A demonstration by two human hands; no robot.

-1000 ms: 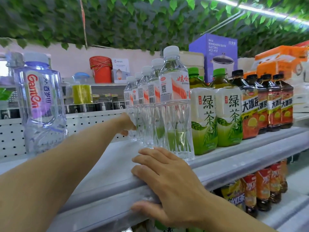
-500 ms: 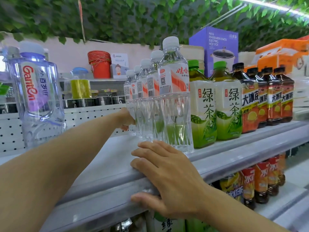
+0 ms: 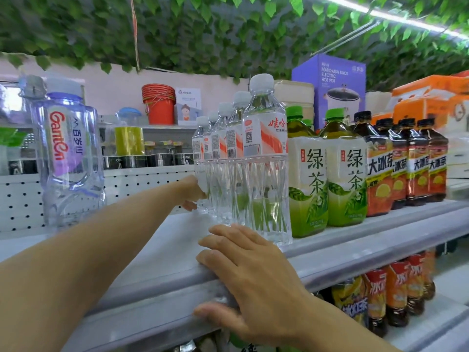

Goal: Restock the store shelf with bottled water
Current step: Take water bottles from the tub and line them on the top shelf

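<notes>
Your left hand [image 3: 193,193] reaches deep along the shelf [image 3: 157,252] and touches the rearmost bottle [image 3: 201,166] of the water row; whether its fingers wrap the bottle or only press it you cannot tell, since they are hidden behind it. The row runs front to back in single file, each bottle upright, ending at the front bottle [image 3: 265,158] just behind your right hand [image 3: 251,278], which grips the shelf lip, fingers over, thumb under. The left hand is nearer the rear, where the next bottle probably belongs.
</notes>
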